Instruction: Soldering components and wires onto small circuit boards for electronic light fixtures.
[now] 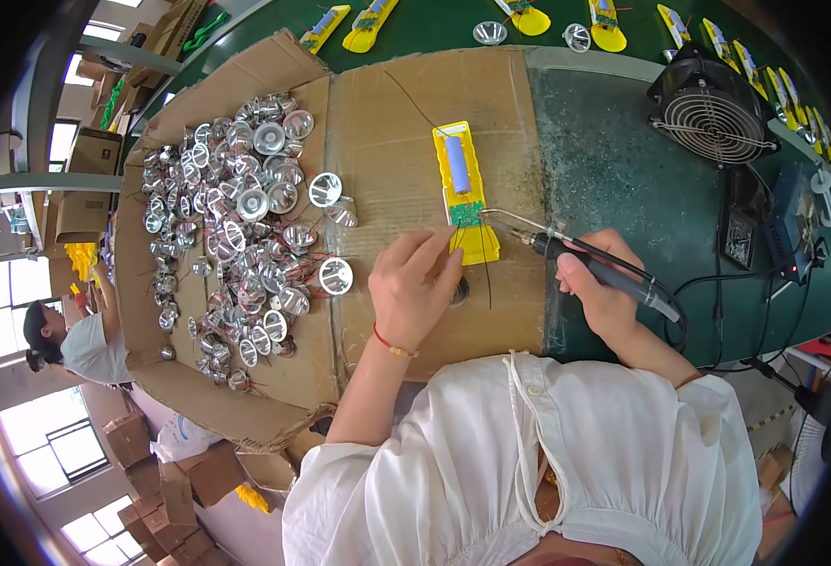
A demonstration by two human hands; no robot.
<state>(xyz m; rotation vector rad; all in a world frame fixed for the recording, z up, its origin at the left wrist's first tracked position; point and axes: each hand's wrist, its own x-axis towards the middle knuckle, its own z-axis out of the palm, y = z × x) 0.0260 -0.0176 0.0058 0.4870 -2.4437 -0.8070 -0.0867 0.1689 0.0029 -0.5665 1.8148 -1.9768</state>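
Bright scene, blown-out windows (54,438) at left, black rim

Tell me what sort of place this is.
Probably a small-electronics assembly workshop: the right hand holds a black-and-grey soldering iron at a green circuit board in a yellow plastic housing, an open brown cardboard box holds many shiny silver reflector cups, and similar yellow housings lie beyond.

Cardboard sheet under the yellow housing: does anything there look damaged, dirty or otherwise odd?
Yes, a little. The cardboard sheet has dark specks and smudges along its right side, to the right of the yellow housing, so that part looks soiled and worn.
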